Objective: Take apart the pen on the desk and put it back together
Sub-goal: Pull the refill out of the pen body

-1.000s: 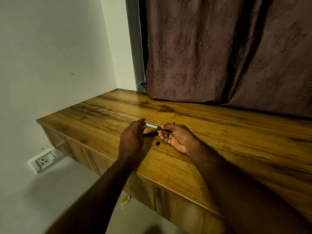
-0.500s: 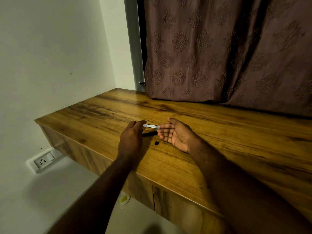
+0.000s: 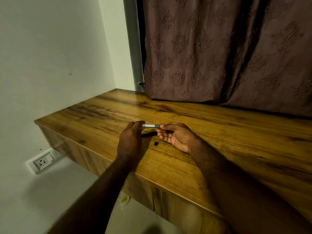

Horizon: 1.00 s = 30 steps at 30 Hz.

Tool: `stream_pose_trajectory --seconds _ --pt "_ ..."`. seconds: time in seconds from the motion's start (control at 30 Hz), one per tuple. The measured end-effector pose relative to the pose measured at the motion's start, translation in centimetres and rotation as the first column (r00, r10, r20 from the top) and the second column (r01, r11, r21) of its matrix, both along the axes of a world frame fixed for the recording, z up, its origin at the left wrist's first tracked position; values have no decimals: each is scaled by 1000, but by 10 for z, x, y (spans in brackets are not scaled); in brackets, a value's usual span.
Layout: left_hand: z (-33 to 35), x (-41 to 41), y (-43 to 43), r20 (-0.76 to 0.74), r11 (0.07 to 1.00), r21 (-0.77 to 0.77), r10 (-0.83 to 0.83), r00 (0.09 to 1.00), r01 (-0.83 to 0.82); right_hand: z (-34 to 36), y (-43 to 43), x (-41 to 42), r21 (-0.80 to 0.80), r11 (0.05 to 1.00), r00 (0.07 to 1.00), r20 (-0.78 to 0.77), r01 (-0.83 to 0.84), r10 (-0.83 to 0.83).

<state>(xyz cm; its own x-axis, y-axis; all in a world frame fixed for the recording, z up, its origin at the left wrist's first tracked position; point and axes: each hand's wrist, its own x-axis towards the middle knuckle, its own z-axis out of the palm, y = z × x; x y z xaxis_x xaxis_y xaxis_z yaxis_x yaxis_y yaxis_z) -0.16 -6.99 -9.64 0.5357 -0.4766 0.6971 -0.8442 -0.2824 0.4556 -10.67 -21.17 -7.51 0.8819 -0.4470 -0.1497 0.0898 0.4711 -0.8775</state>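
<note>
Bench [image 3: 87, 115]: wood-grain top, warm brown with darker streaks. Its left corner sits at 9 o'clock from your hands, and the top runs out of view at 3 o'clock. Cupboard fronts [image 3: 182, 208] in the same wood sit under the near edge.

Your left hand [image 3: 130, 141] comes in back-up from 7 o'clock. Its fingers [image 3: 137, 124] are curled, pinching the left end of the silver pen part [image 3: 150, 126]. Your right hand [image 3: 177, 137] comes in palm-up from 4 o'clock. Its fingers [image 3: 164, 127] are curled, with thumb and forefinger pinching the right end of the same part. The silver pen part lies level between your two hands, held off the bench over its near half.

The black pen part [image 3: 148, 134] lies flat on the bench at 6 o'clock of the silver one, between your hands. The small black piece [image 3: 156, 143] rests on the bench at 5 o'clock of that, near your right palm and touching neither.

Room: a brown curtain [image 3: 219, 56] with an embossed motif hangs at 12 to 2 o'clock, its hem reaching the back of the bench. There is a pale wall [image 3: 50, 48] at 10 o'clock, with a white wall socket [image 3: 43, 162] low at 8 o'clock, below the bench top. On the pale floor [image 3: 42, 200] lies a small white and yellow object [image 3: 124, 199], under the bench edge and too blurred to name.
</note>
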Motion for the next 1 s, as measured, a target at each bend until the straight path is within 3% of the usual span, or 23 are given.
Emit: stream_pose_trajectory --seconds 0.47,0.83,1.0 --pt "-1 -1 0 -18 1000 22 19 1000 -19 -3 -2 1 -84 996 1000 -3 22 -22" --pt "-3 2 -1 -28 999 36 34 999 -33 -3 -4 0 -262 955 990 33 140 -136" --pt "-2 1 0 -51 999 36 39 998 -37 1 -10 -3 -235 951 979 54 203 -195"
